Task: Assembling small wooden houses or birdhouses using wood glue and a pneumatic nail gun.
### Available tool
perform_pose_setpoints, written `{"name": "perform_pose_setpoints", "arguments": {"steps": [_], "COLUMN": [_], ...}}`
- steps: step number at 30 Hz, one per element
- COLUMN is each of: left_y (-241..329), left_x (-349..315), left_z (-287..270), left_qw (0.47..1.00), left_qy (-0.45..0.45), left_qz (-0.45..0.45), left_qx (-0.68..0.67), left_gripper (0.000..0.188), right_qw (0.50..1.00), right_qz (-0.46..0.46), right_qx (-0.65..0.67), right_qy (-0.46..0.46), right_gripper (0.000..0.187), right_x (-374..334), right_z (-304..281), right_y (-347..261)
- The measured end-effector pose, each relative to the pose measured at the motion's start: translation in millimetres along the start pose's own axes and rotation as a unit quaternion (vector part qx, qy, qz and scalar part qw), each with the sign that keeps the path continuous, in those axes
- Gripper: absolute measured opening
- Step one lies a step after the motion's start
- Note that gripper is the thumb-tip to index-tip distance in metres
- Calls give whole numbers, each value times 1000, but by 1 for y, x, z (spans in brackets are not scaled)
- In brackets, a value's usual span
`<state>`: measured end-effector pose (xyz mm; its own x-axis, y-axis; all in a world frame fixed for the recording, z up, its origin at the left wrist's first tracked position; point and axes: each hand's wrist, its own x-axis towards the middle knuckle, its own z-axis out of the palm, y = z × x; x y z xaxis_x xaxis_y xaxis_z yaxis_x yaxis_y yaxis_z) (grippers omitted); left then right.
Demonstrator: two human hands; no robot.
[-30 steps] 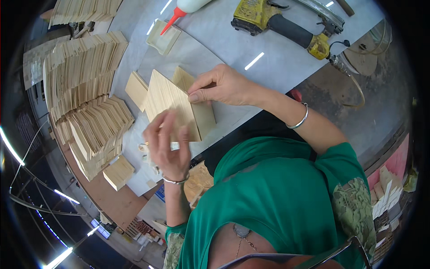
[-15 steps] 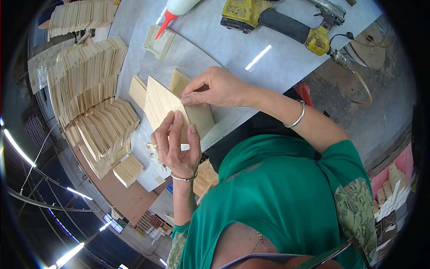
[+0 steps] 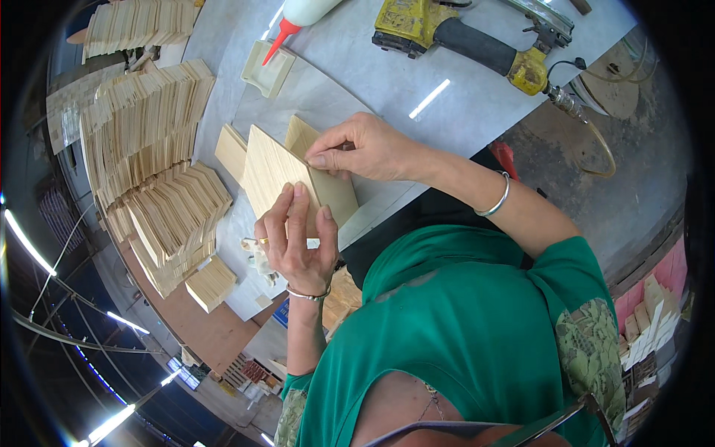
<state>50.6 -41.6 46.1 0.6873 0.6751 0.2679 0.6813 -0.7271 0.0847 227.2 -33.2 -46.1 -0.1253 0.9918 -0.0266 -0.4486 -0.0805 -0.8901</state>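
Observation:
A pale wooden assembly stands on the table, with a pointed front panel point(image 3: 272, 167) and further panels point(image 3: 331, 195) behind it. My left hand point(image 3: 298, 238) grips the front panel's lower right part, its fingers flat on the face and its thumb by the edge. At that panel's upper right edge, my right hand point(image 3: 365, 149) has thumb and forefinger pinched together. Whatever lies between those fingertips is too small to make out. Another small wooden piece point(image 3: 232, 153) rests just left of the assembly.
Several rows of stacked wooden pieces point(image 3: 149, 112) line the left side. A white bottle with a red nozzle point(image 3: 281, 37) lies by a small cream tray point(image 3: 253, 71). The yellow-and-black nail gun point(image 3: 477, 46), with a hose point(image 3: 605, 149), lies far right on the grey table point(image 3: 395, 82).
Both hands keep nearly the same places on the wooden assembly. The whole view has shifted very slightly, and the right fingertips remain pinched at the panel edge.

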Motion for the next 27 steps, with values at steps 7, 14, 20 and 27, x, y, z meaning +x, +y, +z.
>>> {"name": "perform_pose_setpoints", "arguments": {"steps": [7,14,20,27], "left_y": [-1,-3,-3,-1], "left_x": [0,-1,-1,2], "left_z": [1,2,4,6], "left_qw": [1000,1000,1000,999], "left_qy": [9,24,23,25], "left_qz": [3,8,11,18], "left_qx": [0,5,-2,-11], "left_gripper": [38,40,40,40], "right_qw": [1000,997,995,964], "right_qz": [-12,-48,-62,-128], "right_qx": [-17,-50,-62,-211], "right_qy": [3,23,37,99], "right_gripper": [21,21,22,18], "right_x": [-1,-2,-2,-15], "right_z": [2,5,5,-2], "right_y": [1,-2,3,-12]}}
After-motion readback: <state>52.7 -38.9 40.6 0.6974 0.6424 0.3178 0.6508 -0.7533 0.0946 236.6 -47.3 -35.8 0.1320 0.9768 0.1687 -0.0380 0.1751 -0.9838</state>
